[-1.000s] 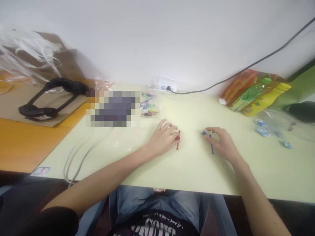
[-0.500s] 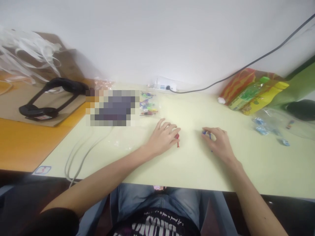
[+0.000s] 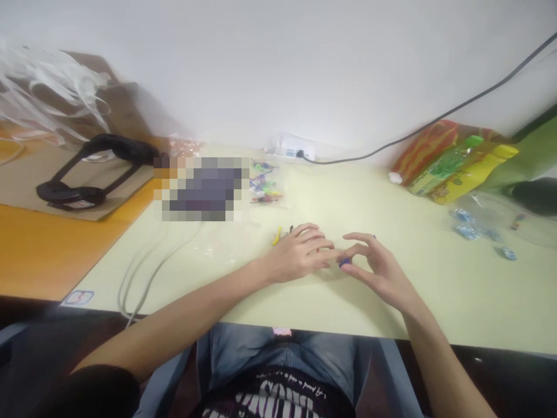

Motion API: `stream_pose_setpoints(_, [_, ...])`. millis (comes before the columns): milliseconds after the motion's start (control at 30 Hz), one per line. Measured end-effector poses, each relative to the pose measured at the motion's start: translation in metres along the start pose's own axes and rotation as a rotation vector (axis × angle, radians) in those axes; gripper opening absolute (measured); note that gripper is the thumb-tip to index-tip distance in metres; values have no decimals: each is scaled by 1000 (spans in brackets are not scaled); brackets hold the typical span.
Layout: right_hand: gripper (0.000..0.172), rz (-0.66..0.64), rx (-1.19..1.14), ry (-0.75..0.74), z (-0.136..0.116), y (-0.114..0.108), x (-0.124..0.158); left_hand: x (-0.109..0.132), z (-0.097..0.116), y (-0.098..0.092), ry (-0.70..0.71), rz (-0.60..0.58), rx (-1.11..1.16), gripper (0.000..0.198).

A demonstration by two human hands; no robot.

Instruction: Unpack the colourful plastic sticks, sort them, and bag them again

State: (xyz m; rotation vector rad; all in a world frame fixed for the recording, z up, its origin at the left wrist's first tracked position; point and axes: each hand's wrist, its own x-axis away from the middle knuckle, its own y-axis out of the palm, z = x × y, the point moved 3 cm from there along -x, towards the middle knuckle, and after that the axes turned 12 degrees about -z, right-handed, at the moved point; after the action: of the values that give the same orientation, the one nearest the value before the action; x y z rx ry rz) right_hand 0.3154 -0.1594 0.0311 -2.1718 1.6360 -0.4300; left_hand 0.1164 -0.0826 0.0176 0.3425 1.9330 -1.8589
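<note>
My left hand (image 3: 300, 252) and my right hand (image 3: 376, 270) meet at the middle of the pale yellow table (image 3: 339, 302). Between the right thumb and forefinger is pinched a small blue plastic piece (image 3: 344, 262), and the left fingertips touch it too. The left fingers are curled; the red piece seen earlier is hidden, whether inside them I cannot tell. A small yellow piece (image 3: 277, 235) and a dark bit lie just beyond the left hand.
A clear bag of coloured small parts (image 3: 263, 184) lies farther back, a power strip (image 3: 292, 152) with a black cable at the wall. Snack bags (image 3: 452, 162) and blue-wrapped sweets (image 3: 467, 231) sit at right. Grey cords (image 3: 143, 273) and a black headset (image 3: 87, 174) lie left.
Both hands moved inward and came together; the right carried the blue piece leftward. The red piece is no longer visible. A yellow piece now shows behind the left hand.
</note>
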Motion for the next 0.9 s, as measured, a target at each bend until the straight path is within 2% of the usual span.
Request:
stream_pose_setpoints(100, [53,-24,-9,6,-4,3,1,-1,3,-3,30,15,-6,35])
stream_pose_setpoints(300, [52,-79,24,-4,-13,13,1,1,5,-4,104,98,35,18])
stream_pose_setpoints(400, [50,-36,135,-18,-10,6,5,3,4,-3,100,113,86,15])
stream_pose_setpoints(467, [48,68,308,8,1,-7,11,4,2,-2,70,96,107,14])
stream_pose_setpoints(533, [46,252,554,74,20,-23,22,5,0,-2,39,78,126,11])
stream_pose_setpoints(600, [54,397,791,166,43,-34,34,5,-2,-3,8,78,145,10])
stream_pose_setpoints(667, [62,388,884,219,67,-36,44,6,-4,-4,-22,88,153,12])
stream_pose_setpoints(733, [60,334,878,223,84,-33,50,6,-5,-4,-34,97,151,14])
stream_pose_setpoints(800, [55,322,834,220,90,-28,53,7,-5,-3,-21,104,149,16])
stream_pose_setpoints(900, [47,353,744,259,87,-24,52,8,-6,-4,-11,113,159,17])
